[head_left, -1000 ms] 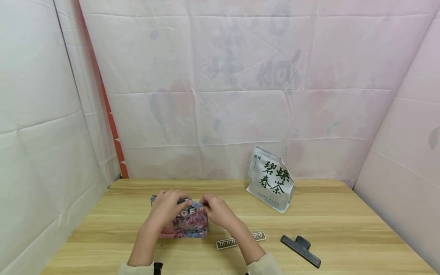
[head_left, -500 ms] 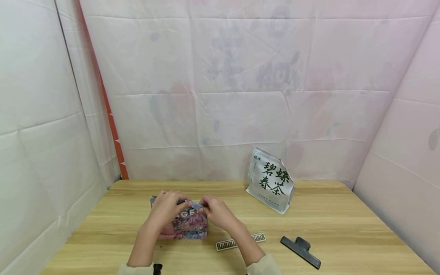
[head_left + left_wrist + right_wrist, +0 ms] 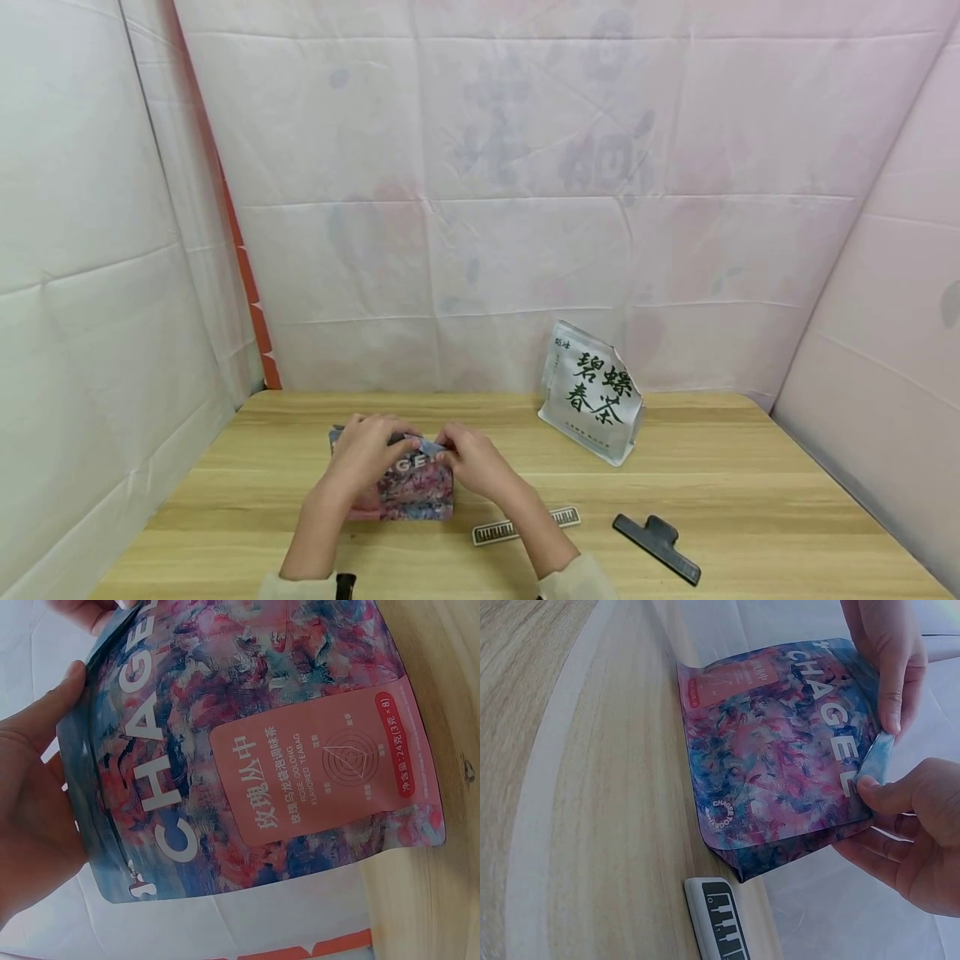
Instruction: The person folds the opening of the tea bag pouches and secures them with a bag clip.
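Observation:
A colourful teabag pouch [image 3: 300, 667] in pink and blue, lettered CHAGEE, stands upright on the table, its base on the wood. My left hand [image 3: 363, 454] pinches the top edge on the left, the thumb on the front face. My right hand [image 3: 476, 462] pinches the top right corner, where a flap of the rim is folded over toward the front. In the right wrist view both thumbs lie near this folded light-blue flap [image 3: 876, 759]. The pouch's back is hidden.
A keyboard-patterned white strip [image 3: 566, 517] lies partly under my right forearm. To its right is a black bag clip [image 3: 657, 546]. A silver tea pouch [image 3: 591, 396] with dark characters stands at the back right. Fabric walls [image 3: 525, 167] enclose the wooden table [image 3: 720, 467].

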`<state>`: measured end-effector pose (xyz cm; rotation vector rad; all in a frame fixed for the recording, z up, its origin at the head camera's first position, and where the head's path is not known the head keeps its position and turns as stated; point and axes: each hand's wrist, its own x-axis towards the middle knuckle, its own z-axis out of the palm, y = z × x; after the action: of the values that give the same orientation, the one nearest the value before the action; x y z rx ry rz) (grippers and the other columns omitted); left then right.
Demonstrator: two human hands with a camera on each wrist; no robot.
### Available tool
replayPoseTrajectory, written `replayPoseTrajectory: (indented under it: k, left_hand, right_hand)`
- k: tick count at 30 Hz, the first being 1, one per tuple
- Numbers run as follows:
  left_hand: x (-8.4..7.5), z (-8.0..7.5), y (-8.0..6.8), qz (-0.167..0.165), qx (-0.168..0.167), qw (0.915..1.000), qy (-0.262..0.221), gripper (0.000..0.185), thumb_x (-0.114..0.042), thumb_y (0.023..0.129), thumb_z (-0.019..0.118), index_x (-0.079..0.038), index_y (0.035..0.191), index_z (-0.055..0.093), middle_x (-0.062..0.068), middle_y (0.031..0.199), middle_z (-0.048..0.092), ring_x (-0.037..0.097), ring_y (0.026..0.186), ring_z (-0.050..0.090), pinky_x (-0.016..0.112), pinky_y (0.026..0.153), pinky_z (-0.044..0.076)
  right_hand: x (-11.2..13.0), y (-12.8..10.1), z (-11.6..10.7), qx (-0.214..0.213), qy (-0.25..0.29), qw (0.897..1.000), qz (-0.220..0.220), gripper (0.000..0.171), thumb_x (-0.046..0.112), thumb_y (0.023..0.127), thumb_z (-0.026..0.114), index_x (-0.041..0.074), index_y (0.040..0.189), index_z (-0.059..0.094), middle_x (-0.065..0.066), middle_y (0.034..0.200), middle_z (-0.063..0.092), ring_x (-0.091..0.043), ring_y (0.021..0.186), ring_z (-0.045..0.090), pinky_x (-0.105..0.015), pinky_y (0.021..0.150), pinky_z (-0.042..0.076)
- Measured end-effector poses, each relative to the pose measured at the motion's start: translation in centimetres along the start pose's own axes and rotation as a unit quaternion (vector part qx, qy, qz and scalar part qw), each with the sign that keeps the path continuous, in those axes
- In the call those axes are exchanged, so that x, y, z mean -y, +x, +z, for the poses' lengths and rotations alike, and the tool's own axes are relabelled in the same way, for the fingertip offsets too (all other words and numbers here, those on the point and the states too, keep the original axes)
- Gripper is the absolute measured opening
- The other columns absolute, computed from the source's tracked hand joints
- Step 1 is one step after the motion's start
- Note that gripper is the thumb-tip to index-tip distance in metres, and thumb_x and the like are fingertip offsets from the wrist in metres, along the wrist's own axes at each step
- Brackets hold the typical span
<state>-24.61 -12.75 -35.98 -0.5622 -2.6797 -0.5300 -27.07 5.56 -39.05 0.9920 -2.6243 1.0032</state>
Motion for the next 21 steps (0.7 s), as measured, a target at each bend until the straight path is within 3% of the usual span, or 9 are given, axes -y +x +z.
replayPoseTrajectory:
  k: [6, 11, 21]
  left_hand:
    - [-0.1, 0.3, 0.15, 0.018, -0.022, 0.9996, -0.001, 0.009, -0.019, 0.079, 0.072, -0.017, 0.087, 0.074, -0.003, 0.091, 0.067, 0.018, 0.087, 0.06, 0.043, 0.083, 0.041]
    - [0.09, 0.43, 0.01, 0.024, -0.031, 0.9992, 0.004, 0.007, -0.019, 0.078, 0.072, -0.018, 0.085, 0.075, -0.006, 0.084, 0.066, 0.016, 0.082, 0.06, 0.045, 0.086, 0.042]
    - [-0.09, 0.11, -0.03, -0.003, -0.012, 0.9999, 0.007, 0.016, -0.031, 0.08, 0.071, -0.019, 0.09, 0.073, -0.004, 0.09, 0.067, 0.018, 0.085, 0.06, 0.049, 0.087, 0.04]
  right_hand:
    - [-0.06, 0.02, 0.08, -0.017, -0.013, 1.0, -0.007, 0.009, 0.001, 0.084, 0.065, 0.007, 0.083, 0.058, 0.002, 0.079, 0.054, -0.008, 0.069, 0.051, -0.023, 0.06, 0.045]
    - [-0.03, -0.04, 0.36, -0.021, -0.014, 1.0, -0.002, 0.01, 0.001, 0.083, 0.065, 0.008, 0.083, 0.059, 0.003, 0.078, 0.055, -0.007, 0.067, 0.05, -0.022, 0.059, 0.044]
    - [0.18, -0.03, 0.12, -0.017, -0.005, 1.0, -0.005, 0.01, -0.002, 0.085, 0.062, 0.006, 0.083, 0.058, 0.0, 0.08, 0.056, -0.008, 0.069, 0.051, -0.022, 0.06, 0.045]
